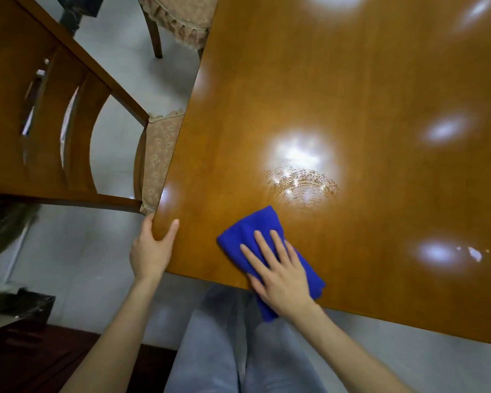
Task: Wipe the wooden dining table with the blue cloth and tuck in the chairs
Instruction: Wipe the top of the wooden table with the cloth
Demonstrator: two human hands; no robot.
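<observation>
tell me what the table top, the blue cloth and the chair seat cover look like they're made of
Table top: wood or wood veneer under a glossy varnish, going by the fine grain and sharp lamp reflections.
Blue cloth: soft, fuzzy, matte fabric, probably microfibre; it folds limply under the right hand.
Chair seat cover: woven fabric with a pale leafy pattern and a frilled edge.

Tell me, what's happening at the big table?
A person is wiping the wooden table with a blue cloth. The right hand presses flat on the cloth near the table's edge, and the left hand grips the table's corner. A wet streaky patch shines just past the cloth. A wooden chair stands beside the table, its cushioned seat partly under the edge.
</observation>
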